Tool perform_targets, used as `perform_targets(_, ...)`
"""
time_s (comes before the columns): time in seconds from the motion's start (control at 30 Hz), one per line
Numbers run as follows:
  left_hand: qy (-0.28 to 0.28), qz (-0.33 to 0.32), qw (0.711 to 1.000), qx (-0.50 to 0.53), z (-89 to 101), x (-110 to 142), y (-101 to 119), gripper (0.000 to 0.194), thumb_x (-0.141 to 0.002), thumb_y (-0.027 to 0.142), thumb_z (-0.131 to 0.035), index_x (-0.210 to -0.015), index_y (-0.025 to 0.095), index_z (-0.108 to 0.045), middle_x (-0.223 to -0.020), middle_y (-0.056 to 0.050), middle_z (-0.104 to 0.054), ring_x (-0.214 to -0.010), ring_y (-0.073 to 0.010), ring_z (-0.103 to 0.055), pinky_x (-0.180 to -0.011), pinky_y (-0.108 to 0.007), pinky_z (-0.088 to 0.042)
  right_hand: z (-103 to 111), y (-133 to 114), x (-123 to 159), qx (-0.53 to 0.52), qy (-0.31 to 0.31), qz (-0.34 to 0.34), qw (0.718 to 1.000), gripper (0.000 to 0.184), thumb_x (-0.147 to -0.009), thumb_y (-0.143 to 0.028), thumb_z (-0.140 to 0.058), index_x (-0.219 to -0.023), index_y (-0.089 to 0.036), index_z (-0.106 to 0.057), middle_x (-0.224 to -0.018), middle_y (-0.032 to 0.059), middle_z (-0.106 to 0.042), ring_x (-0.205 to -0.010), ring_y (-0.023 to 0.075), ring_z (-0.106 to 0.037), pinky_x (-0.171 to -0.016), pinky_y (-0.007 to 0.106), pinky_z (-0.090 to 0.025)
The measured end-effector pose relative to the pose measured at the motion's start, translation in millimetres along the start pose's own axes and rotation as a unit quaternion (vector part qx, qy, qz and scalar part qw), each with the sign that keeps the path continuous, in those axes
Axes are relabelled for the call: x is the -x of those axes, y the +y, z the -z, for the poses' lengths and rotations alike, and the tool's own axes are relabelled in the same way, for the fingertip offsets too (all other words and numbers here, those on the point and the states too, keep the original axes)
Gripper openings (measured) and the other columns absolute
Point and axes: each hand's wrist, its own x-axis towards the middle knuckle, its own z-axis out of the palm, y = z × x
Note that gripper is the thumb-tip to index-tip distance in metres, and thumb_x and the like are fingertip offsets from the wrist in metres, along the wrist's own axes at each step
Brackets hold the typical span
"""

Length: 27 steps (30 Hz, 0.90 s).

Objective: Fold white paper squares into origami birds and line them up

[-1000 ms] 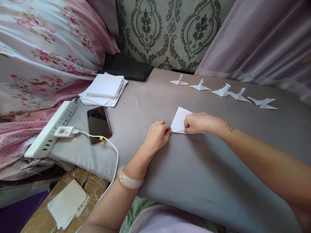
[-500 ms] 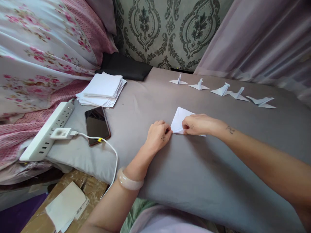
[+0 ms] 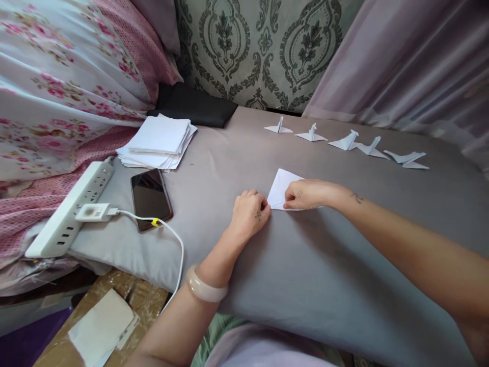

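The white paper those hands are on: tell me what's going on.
Someone is working a white sheet of paper that lies on a grey surface. The left hand touches its near left corner; the right hand, curled, covers part of its right side. Beyond the sheet, five folded paper figures stand in a row.

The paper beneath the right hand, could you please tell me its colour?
The paper is white, best seen in the head view.

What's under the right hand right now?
Under the right hand is white paper; its left part shows. The paper's covered part, and whatever lies beneath it, cannot be seen.
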Motion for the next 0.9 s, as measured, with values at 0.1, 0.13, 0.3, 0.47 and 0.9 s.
perform_targets(0.1,0.011,0.008,1.0,0.0,-4.3,-1.3,-0.6,0.015,-0.084,0.022,-0.054,-0.075,0.018,-0.065,-0.089,-0.007,-0.065,-0.088,-0.0239,-0.057,-0.078,-0.037,-0.042,2.7,-2.0,-3.7,0.005,-0.012,-0.011,1.0,0.031,-0.081,-0.041,-0.055,-0.098,-0.021,-0.073,-0.085,0.0061,-0.071,-0.075,0.0196,-0.063,-0.059,0.028,-0.037)
perform_targets(0.13,0.015,0.013,1.0,-0.001,-5.5,-1.6,-0.5,0.015,-0.083,0.022,-0.054,-0.074,0.018,-0.065,-0.089,-0.007,-0.065,-0.089,-0.0243,-0.057,-0.078,-0.037,-0.042,3.8,-3.0,-4.5,0.008,-0.014,-0.015,1.0,0.032,-0.081,-0.04,-0.055,-0.099,-0.021,-0.073,-0.085,0.0065,-0.071,-0.076,0.02,-0.064,-0.059,0.028,-0.037)
perform_targets(0.3,0.017,0.042,0.999,0.005,-5.9,-2.4,1.8,0.015,-0.081,0.022,-0.055,-0.071,0.018,-0.064,-0.087,-0.007,-0.066,-0.089,-0.025,-0.058,-0.078,-0.038,-0.042,10.0,-9.1,-5.0,0.025,-0.021,-0.027,0.999,0.03,-0.08,-0.037,-0.059,-0.101,-0.021,-0.073,-0.095,0.0078,-0.072,-0.085,0.0219,-0.065,-0.062,0.028,-0.037)
perform_targets(0.47,0.011,0.041,0.999,0.01,-2.2,-4.1,0.7,0.016,-0.079,0.022,-0.055,-0.069,0.019,-0.066,-0.083,-0.007,-0.066,-0.085,-0.0238,-0.059,-0.076,-0.037,-0.044,11.7,-7.4,-6.5,0.024,-0.026,-0.015,0.999,0.03,-0.081,-0.036,-0.057,-0.1,-0.02,-0.073,-0.097,0.0071,-0.072,-0.082,0.0208,-0.064,-0.06,0.028,-0.037)
perform_targets(0.9,0.001,0.037,0.999,0.035,-1.4,-6.5,-5.9,0.005,-0.08,0.024,-0.061,-0.08,0.019,-0.061,-0.085,-0.005,-0.065,-0.082,-0.0212,-0.058,-0.074,-0.034,-0.045,3.9,9.9,-18.9,-0.023,-0.024,0.022,0.999,0.033,-0.077,-0.044,-0.062,-0.094,-0.019,-0.074,-0.089,0.0053,-0.072,-0.076,0.0184,-0.062,-0.059,0.026,-0.037)
